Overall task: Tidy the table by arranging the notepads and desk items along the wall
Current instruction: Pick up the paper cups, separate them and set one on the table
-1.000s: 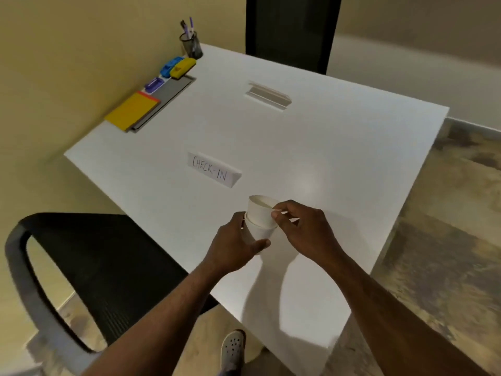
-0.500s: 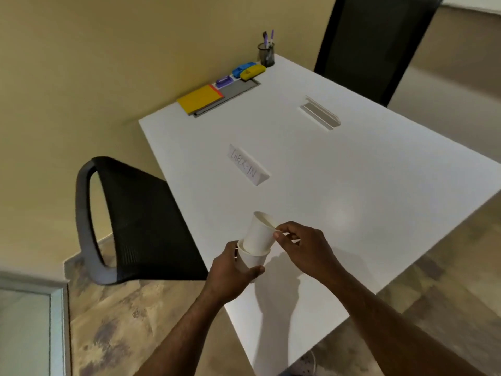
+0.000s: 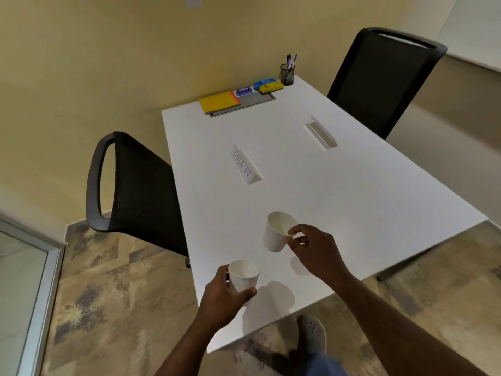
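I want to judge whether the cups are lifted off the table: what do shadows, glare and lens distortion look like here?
Head view: soft grey shadows lie on the table beneath both paper cups, apart from the cup in the left hand and the cup in the right hand, suggesting both are lifted; no harsh glare on the tabletop; wide-angle bending tilts the chairs and walls; slight softness overall.

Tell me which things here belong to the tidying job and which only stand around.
Job: two paper cups, left hand, right hand, yellow notepad, pen holder, CHECK-IN sign.
Around: two black chairs, floor.
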Demonstrator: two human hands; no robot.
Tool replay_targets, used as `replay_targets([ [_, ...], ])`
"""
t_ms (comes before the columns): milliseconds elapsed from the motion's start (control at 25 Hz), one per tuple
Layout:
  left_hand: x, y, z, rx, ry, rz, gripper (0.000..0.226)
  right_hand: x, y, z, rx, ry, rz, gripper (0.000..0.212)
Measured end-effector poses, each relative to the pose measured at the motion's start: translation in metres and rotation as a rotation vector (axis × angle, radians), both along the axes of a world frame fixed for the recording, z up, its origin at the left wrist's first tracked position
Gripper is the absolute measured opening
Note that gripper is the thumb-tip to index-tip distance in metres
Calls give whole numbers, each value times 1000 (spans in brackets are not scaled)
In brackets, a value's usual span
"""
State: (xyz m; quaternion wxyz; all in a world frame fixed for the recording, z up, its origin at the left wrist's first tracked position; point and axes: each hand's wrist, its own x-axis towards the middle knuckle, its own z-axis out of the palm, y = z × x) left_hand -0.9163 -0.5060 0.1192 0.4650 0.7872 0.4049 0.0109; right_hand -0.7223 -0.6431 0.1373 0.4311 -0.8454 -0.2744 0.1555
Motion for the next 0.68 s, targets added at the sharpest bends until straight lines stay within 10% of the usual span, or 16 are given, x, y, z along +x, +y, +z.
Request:
replay_targets([
  [680, 151, -15, -12, -64, 31, 442, 76, 187, 155, -97, -6, -169, 389, 22],
])
